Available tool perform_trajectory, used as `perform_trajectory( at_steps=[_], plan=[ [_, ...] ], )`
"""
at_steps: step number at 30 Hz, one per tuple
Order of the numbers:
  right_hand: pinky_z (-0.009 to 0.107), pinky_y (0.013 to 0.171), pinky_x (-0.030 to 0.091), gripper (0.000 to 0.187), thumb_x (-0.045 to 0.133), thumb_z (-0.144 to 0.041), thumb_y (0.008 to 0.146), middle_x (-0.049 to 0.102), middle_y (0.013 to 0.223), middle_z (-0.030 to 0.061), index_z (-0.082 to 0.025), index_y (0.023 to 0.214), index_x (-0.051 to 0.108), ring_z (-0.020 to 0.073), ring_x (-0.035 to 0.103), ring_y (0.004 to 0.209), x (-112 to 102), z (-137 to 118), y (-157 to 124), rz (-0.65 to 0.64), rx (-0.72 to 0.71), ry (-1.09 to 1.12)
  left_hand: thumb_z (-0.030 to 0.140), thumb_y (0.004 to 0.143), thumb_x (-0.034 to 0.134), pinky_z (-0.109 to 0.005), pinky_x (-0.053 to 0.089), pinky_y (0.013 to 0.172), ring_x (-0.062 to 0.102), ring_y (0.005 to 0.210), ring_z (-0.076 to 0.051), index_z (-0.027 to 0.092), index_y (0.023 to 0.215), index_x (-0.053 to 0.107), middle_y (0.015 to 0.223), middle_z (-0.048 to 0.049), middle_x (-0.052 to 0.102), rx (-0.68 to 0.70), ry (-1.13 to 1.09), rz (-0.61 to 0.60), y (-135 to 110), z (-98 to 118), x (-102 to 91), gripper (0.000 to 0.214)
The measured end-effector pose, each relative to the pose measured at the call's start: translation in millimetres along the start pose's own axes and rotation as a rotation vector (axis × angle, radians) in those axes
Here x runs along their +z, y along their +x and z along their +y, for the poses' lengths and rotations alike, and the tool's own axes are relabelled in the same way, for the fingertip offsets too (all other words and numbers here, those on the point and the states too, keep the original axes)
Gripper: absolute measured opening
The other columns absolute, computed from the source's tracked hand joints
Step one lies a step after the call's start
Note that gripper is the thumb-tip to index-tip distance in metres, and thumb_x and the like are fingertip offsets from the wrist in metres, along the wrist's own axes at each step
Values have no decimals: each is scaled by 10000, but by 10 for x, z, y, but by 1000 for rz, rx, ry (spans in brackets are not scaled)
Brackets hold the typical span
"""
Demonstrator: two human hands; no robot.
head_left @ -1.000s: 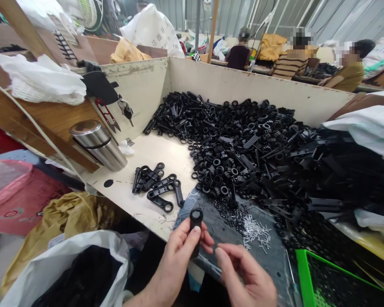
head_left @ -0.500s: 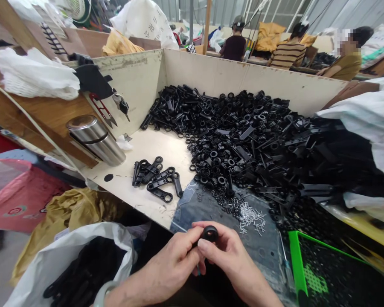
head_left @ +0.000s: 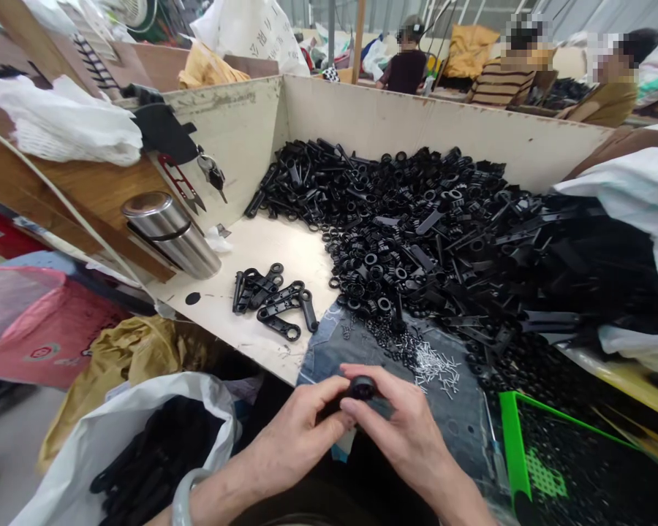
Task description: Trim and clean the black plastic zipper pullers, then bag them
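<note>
My left hand [head_left: 301,431] and my right hand [head_left: 403,431] meet at the bottom centre, both pinching one small black plastic part [head_left: 362,387] with a round ring end. Their fingertips press on it from either side, above a dark cloth [head_left: 449,416] at the table's front edge. A few black lever-shaped parts [head_left: 274,303] lie together on the pale table top just beyond my left hand. Small metal pins [head_left: 436,365] are scattered on the cloth near my right hand.
A large heap of black plastic parts [head_left: 444,241] fills the walled table. A steel flask [head_left: 169,234] leans at the left. A white bag holding black parts [head_left: 142,453] sits lower left, a green crate [head_left: 559,460] lower right. Other people sit beyond the far wall [head_left: 417,128].
One second ago my left hand alone held the part upright, my right hand empty beside it. The right hand has since joined, and both now grip the part lower down.
</note>
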State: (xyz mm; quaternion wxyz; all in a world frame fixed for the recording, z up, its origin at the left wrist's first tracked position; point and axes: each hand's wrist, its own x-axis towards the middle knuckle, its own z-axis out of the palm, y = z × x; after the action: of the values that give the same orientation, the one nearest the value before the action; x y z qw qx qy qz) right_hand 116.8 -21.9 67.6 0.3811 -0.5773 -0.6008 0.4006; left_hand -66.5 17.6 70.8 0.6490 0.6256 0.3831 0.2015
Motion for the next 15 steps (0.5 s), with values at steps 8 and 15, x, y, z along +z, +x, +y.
perform_trajectory(
  at_steps=[8,15],
  plan=[
    [268,836,561,104,696,-303,932,763,1022,20,-273,1028,723,195,726,939,-80,-2,-101,111,-131,-48,264,1003,567,-316,496,966,670,1079,-241,297,1197,752,1195,-67,724,154,215,-15,-37,144,-105,270],
    [219,699,532,127,638,-345,962,721,829,11,-245,924,708,169,696,756,45,50,-193,172,8,-6,231,1044,446,-322,469,790,645,866,-230,253,1233,717,988,-98,720,239,231,81,-51,-19,81,332]
  ],
)
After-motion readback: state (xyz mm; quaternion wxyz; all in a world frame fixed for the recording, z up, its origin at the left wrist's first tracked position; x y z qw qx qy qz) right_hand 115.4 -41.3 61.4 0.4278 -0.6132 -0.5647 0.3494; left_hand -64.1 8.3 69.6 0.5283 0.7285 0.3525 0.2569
